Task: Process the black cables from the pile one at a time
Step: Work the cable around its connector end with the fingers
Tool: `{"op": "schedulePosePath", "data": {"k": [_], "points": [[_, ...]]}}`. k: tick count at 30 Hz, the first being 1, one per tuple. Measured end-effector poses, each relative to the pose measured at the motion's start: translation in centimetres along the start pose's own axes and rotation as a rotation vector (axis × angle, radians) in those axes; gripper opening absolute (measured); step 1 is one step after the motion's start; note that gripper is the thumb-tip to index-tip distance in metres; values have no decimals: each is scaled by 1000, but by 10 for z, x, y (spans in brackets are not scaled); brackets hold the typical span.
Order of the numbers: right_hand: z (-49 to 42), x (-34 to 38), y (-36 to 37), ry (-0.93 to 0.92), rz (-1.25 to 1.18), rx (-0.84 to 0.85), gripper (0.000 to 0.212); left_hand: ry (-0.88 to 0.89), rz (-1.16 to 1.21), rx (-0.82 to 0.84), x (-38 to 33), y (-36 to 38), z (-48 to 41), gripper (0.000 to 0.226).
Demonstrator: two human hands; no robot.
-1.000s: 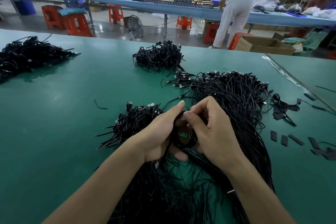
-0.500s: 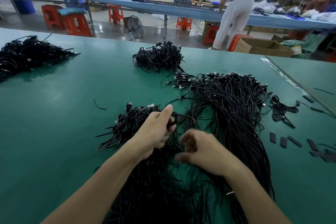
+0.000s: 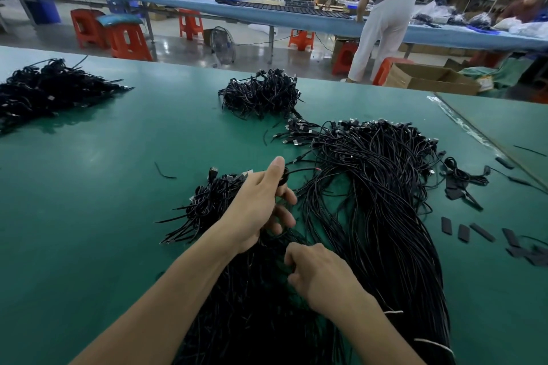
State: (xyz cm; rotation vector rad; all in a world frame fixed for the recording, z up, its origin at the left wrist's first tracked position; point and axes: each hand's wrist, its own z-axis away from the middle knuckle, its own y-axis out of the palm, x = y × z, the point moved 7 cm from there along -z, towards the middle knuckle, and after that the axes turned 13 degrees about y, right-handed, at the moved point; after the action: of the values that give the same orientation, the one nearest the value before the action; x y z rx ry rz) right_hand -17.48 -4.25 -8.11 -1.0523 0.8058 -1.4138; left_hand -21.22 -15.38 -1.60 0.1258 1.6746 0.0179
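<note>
Fig.: my L hand (image 3: 261,204) pinches one coiled black cable (image 3: 284,178) over the bench (image 3: 89,187). My R hand (image 3: 320,272) curls into the pile (image 3: 385,216), grip unclear. Cables prob. light, limp, tangle-prone; best held nr plug end.

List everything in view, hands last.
Table: one, green, under everything.
Long cable pile: one, black, centre-right.
Near heap: one, black, near centre.
Far heap: one, black, far centre.
Left heap: one, black, far left.
Flat strips: several, black, right side.
Stools: several, orange, beyond table.
Cardboard box: one, brown, beyond table, right.
Person: one, grey top, at blue bench.
Left hand: one, holding a coiled cable.
Right hand: one, curled over loose strands, grip unclear.
</note>
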Motion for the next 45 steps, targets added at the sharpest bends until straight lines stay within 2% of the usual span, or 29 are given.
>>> {"op": "schedulePosePath", "data": {"k": [2,4,9,14,19,21,25,28,33,37,42,45], "points": [[3,2,2,22,59,25,29,18,-43,2,0,0,-1,51],[6,3,5,52,50,67,29,40,-55,-12,-1,-1,-1,52],[5,-1,6,111,-101,102,26,46,-75,-43,-4,-7,1,59],[8,-9,-19,152,-280,32,32,54,-82,-30,-5,-5,3,63],[17,-26,-63,216,-298,39,14,49,-98,-26,-10,-3,3,65],[22,-31,-85,178,-365,-63,10,62,-123,-9,-13,-1,4,63],[29,-34,-120,34,-716,-466,13,80,-147,56,-18,9,6,60],[29,-35,-118,-11,-967,-600,14,125,-125,112,-21,19,6,51],[25,-25,-107,-106,-1118,-518,14,174,-48,94,-21,23,7,30],[27,-22,-109,-164,-1201,-478,15,98,-56,-16,-10,16,4,33],[23,-12,-103,-225,-1065,-311,17,188,-19,79,-22,23,7,40],[25,-15,-105,-209,-1053,-340,17,208,-27,95,-26,24,8,45]]}}
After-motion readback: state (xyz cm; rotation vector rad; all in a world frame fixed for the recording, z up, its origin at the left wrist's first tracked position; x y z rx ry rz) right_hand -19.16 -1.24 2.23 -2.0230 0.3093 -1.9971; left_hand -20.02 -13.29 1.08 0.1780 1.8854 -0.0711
